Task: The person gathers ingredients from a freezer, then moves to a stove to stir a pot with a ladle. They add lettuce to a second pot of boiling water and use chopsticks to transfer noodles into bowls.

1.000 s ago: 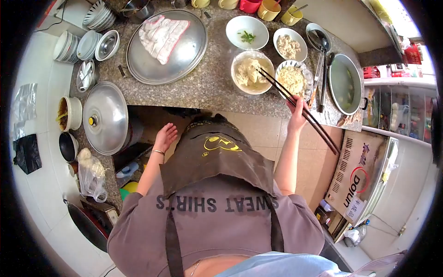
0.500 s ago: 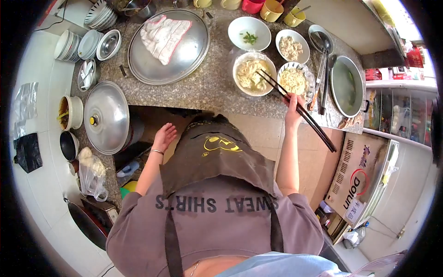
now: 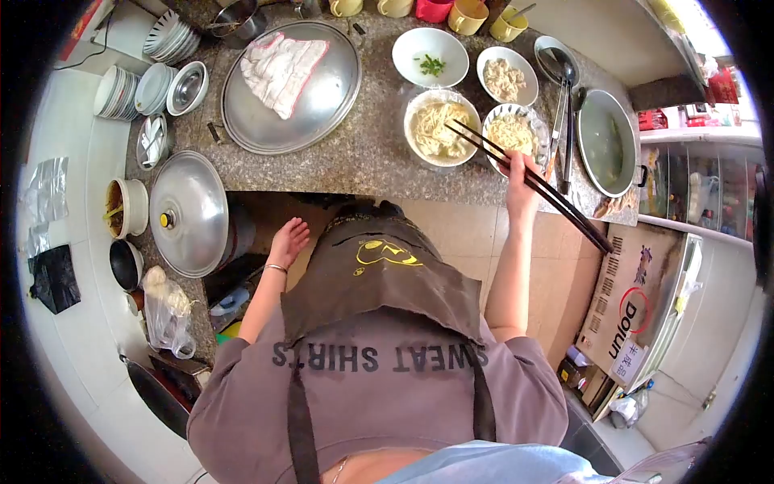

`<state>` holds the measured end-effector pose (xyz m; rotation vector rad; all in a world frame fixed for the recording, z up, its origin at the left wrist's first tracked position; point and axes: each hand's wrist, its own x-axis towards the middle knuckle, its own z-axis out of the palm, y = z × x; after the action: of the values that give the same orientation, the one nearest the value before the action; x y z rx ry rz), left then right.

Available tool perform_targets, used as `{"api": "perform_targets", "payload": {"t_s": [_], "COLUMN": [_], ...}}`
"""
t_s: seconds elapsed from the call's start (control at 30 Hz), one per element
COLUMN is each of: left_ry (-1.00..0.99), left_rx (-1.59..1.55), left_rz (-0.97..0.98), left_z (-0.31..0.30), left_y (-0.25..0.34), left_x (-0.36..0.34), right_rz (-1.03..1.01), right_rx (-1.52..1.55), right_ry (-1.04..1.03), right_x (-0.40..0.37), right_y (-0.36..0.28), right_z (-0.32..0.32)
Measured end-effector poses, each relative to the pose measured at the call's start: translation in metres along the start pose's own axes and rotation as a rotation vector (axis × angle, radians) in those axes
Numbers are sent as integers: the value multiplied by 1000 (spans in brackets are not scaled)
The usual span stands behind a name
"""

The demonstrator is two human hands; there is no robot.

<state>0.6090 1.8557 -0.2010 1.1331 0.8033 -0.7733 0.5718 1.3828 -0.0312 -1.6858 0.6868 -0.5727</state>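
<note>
My right hand [image 3: 520, 173] is closed round long dark chopsticks [image 3: 568, 211], whose tips touch the noodles in a white bowl [image 3: 415, 149]. Right of that bowl stands a patterned bowl of noodles [image 3: 511, 135], partly behind my hand. Behind them are a white bowl with chopped greens [image 3: 432, 64] and a smaller bowl holding pale pieces of food [image 3: 505, 78]. My left hand [image 3: 290, 240] hangs in front of the counter edge with fingers apart, holding nothing, between the large lidded pot [image 3: 189, 214] and my apron.
A big round metal lid [image 3: 326, 97] with a white cloth [image 3: 282, 71] lies on the counter [image 3: 363, 173]. Ladles [image 3: 568, 129] and an oval basin [image 3: 606, 145] of liquid stand at the right. Stacked dishes [image 3: 118, 93] are at the left, cups [image 3: 468, 16] at the back.
My right hand has shifted slightly right and toward me with the chopsticks, which lie at a slightly different angle. The noodles in the white bowl look rearranged. My left hand has barely moved.
</note>
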Motion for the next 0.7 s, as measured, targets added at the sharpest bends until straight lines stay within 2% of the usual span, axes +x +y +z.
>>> {"api": "perform_targets", "payload": {"t_s": [0.1, 0.2, 0.23, 0.3, 0.37, 0.47, 0.5, 0.57, 0.6, 0.63, 0.7], "left_ry": [8, 22, 27, 17, 33, 41, 33, 36, 42, 44, 49], "left_rx": [67, -13, -17, -9, 8, -16, -39, -41, -40, -46, -44], "left_rz": [-12, -3, -6, -4, -2, 5, 0, -14, -29, -26, -34], "left_z": [5, -1, -3, -8, -1, -6, -12, -18, -19, -19, -17], "left_y": [3, 2, -1, -3, -1, -4, -7, -12, -14, -15, -11], "left_x": [-4, 3, 1, -2, -13, -11, -8, -2, -1, -2, -8], "right_rz": [-11, 64, 24, -73, -66, 83, 117, 193, 296, 358, 405], "right_rx": [-247, -215, -186, -367, -416, -136, -86, 386, 511, 688, 947], "right_ry": [-142, -63, -63, -145, -158, -40, -54, 139, 163, 294, 333], "right_x": [8, 13, 13, 12, 11, 12, 14, 0, -7, -12, -20], "right_y": [19, -6, -7, -7, 1, 29, 62, 94, 105, 129, 173], "right_z": [14, 2, 1, 7, 9, 4, -1, 7, 6, 9, 8]}}
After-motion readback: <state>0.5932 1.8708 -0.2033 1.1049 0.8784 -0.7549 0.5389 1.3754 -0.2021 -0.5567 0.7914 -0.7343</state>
